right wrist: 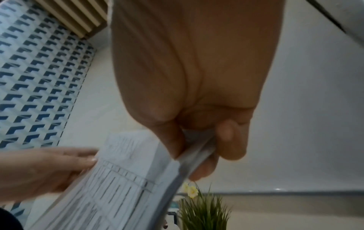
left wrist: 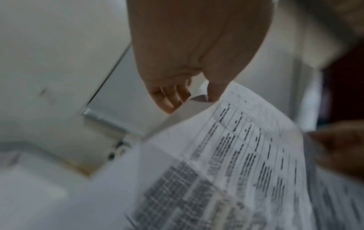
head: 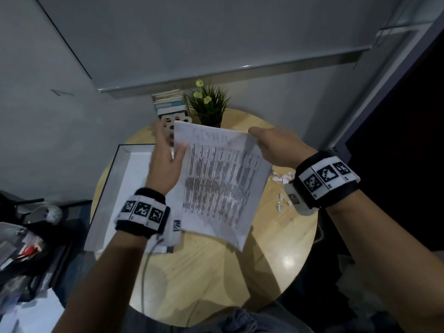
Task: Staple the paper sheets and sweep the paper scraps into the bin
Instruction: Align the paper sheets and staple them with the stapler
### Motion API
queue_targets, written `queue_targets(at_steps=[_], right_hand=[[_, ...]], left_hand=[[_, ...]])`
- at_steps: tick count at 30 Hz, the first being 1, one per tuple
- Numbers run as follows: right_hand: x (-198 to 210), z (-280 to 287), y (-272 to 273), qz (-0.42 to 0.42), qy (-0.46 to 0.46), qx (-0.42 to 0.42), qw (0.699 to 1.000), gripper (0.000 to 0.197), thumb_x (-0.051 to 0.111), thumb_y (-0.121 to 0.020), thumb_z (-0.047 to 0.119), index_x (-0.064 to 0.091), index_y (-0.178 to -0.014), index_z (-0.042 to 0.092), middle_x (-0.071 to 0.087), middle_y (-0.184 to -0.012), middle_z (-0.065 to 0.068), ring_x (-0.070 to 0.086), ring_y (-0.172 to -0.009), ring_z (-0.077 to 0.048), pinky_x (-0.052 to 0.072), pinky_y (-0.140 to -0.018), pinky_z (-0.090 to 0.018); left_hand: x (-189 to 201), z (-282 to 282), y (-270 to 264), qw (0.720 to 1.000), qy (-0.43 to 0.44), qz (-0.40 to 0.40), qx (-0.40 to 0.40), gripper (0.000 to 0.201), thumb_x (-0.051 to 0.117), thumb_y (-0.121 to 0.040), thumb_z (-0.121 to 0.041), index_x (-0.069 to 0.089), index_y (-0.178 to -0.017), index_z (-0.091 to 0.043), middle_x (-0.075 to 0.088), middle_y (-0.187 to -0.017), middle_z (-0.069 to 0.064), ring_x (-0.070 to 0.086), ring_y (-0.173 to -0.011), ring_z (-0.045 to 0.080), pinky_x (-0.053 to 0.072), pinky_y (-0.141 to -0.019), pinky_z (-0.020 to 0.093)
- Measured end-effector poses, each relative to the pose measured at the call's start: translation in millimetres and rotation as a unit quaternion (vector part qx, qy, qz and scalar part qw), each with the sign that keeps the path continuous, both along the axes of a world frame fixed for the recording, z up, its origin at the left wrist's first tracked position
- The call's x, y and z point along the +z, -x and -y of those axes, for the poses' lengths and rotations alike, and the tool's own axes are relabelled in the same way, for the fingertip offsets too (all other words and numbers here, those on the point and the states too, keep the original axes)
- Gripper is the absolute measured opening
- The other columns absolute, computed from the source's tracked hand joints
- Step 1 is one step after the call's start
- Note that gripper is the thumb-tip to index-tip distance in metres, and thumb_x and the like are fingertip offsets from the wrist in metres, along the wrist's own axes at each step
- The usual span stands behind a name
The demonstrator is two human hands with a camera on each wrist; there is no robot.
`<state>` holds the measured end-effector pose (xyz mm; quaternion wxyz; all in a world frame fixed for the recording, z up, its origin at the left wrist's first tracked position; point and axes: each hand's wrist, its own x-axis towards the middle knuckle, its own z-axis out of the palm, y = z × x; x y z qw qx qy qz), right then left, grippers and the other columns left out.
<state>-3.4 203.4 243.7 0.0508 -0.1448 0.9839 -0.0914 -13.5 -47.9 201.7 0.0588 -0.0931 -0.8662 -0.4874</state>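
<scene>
I hold a stack of printed paper sheets (head: 221,183) in the air above the round wooden table (head: 216,272). My left hand (head: 171,144) grips the stack's upper left edge, thumb on the front and fingers behind. My right hand (head: 258,135) pinches the top right corner between thumb and fingers, which the right wrist view shows close up on the sheets (right wrist: 118,179). In the left wrist view the sheets (left wrist: 246,155) curve below my thumb. Small white paper scraps (head: 282,177) lie on the table under my right wrist. I see no stapler and no bin.
A shallow white tray (head: 125,179) sits on the table's left side, partly under my left arm. A potted plant (head: 209,104) and a stack of books (head: 170,102) stand at the back edge by the wall. Dark clutter (head: 24,248) fills the floor at left.
</scene>
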Motion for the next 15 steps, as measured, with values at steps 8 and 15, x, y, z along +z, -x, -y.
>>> queue_targets(at_steps=[8, 15], right_hand=[[-32, -11, 5, 0.246, 0.047, -0.038, 0.967, 0.044, 0.036, -0.092, 0.010, 0.040, -0.135, 0.013, 0.047, -0.141, -0.012, 0.047, -0.124, -0.031, 0.037, -0.086, -0.032], [-41, 58, -14, -0.047, 0.241, -0.021, 0.969, 0.038, 0.043, -0.094, 0.009, 0.047, -0.130, 0.002, 0.064, -0.116, -0.013, 0.056, -0.090, -0.027, 0.037, -0.097, -0.037]], left_hand=[[-29, -14, -23, 0.992, -0.070, 0.108, 0.014, 0.041, 0.037, -0.094, -0.041, 0.050, -0.104, -0.003, 0.061, -0.104, 0.023, 0.060, -0.095, 0.031, 0.048, -0.090, 0.053], [-38, -35, -37, 0.993, 0.035, 0.107, 0.032, 0.022, 0.035, -0.099, -0.025, 0.042, -0.087, -0.008, 0.048, -0.078, 0.011, 0.050, -0.076, 0.029, 0.043, -0.073, 0.044]])
